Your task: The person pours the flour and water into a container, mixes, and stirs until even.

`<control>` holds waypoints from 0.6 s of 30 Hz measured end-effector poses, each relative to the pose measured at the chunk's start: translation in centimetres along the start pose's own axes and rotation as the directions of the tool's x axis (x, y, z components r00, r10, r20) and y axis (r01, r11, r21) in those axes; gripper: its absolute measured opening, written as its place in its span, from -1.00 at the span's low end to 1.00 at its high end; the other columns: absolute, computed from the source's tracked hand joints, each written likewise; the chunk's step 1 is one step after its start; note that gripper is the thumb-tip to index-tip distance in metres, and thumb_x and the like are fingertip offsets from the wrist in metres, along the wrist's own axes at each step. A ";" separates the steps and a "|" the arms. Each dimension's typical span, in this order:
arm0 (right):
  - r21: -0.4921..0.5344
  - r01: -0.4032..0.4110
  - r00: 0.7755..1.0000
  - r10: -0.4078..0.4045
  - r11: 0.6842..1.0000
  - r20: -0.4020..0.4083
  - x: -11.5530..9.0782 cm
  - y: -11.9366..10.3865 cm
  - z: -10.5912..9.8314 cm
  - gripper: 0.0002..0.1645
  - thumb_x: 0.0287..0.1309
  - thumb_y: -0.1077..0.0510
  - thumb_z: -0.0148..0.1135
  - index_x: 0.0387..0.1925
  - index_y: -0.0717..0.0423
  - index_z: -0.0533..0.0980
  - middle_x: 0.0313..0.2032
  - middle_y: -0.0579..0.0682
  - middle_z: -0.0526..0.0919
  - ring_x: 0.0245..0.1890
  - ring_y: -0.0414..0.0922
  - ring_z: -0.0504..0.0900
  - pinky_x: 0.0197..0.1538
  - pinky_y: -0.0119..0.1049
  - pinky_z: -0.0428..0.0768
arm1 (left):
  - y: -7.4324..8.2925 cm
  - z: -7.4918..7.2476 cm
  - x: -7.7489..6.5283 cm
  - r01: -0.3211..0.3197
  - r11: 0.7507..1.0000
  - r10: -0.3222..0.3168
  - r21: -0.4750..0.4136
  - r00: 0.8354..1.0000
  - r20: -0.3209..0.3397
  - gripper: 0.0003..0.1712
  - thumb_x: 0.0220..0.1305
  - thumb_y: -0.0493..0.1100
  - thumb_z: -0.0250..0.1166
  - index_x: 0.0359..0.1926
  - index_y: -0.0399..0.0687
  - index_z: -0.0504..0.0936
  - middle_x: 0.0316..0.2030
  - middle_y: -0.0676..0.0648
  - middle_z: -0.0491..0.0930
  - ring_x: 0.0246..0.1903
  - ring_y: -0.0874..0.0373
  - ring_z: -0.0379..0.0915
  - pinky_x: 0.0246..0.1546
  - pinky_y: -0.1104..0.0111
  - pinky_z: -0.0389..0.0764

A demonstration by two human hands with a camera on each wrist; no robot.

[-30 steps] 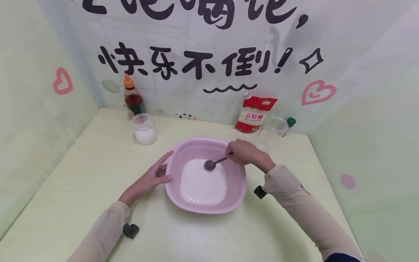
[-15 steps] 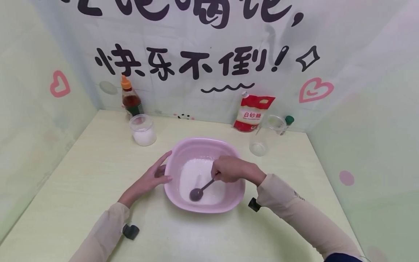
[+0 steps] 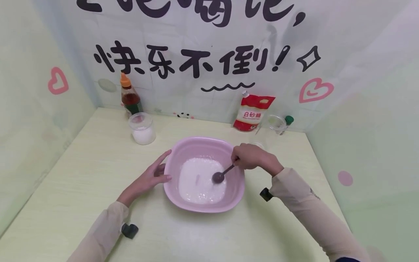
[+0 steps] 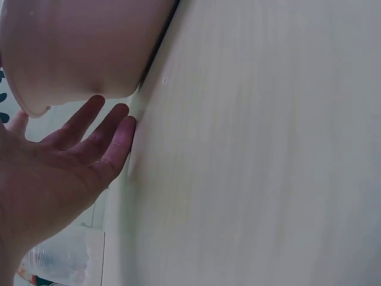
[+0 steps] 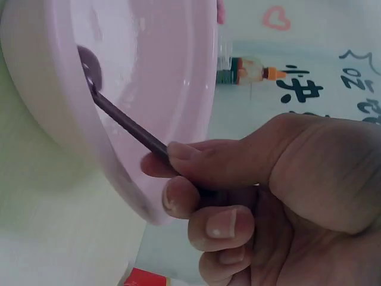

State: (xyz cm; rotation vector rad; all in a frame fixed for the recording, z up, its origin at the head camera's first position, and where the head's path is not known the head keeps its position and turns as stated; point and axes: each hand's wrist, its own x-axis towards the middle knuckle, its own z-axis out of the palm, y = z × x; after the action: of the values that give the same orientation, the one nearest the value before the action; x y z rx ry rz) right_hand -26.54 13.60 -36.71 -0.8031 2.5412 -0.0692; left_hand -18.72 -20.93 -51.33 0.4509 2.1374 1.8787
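Observation:
A pink basin stands mid-table with a milky white liquid in it, bubbly along the front. My right hand pinches the handle of a dark purple-brown spoon over the basin's right rim. In the right wrist view, thumb and fingers close round the spoon's handle. The spoon's round bowl is down at the liquid on its right side. My left hand rests against the basin's left side, thumb over the rim. The left wrist view shows its spread fingers along the outer wall.
Behind, at left, stand a sauce bottle with an orange cap and a clear jar of white contents. At the back right are a red-and-white pouch, a clear container lying tilted and a green-capped bottle. Walls enclose the table.
The spoon has swept from the back of the basin to the front left, then to the right side, moving with my right hand. My left hand stays at the basin's left side.

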 end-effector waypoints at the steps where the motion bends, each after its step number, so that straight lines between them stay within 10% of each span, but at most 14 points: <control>1: -0.004 0.007 1.000 -0.007 1.000 -0.024 0.2 0.1 0.0 -0.89 0.23 0.24 0.30 -0.31 0.01 0.72 -0.41 -0.08 0.64 -0.34 -0.10 0.50 -0.29 -0.32 0.50 | 0.0 0.0 0.0 0.000 1.000 0.000 -0.001 1.000 0.000 0.01 0.36 -0.23 0.27 0.61 0.15 -0.16 0.44 -0.50 0.14 0.35 -0.46 0.25 0.14 0.22 0.60; 18: 0.031 0.339 0.941 -0.339 0.940 0.002 2.4 -4.8 2.4 -0.84 0.26 0.28 0.27 -0.27 0.09 0.76 -0.41 -0.09 0.75 -0.44 -0.24 0.48 -0.32 -0.45 0.44 | 0.0 0.1 0.0 0.003 1.000 -0.003 0.024 1.000 -0.012 0.01 0.37 -0.22 0.26 0.61 0.16 -0.16 0.39 -0.52 0.23 0.30 -0.44 0.33 0.12 0.37 0.57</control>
State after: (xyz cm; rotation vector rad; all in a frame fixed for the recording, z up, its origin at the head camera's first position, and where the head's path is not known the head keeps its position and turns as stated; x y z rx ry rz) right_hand -24.65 8.51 -38.98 -1.2182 2.3615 -0.2152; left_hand -18.65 -20.87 -51.30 0.4426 2.1698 1.8604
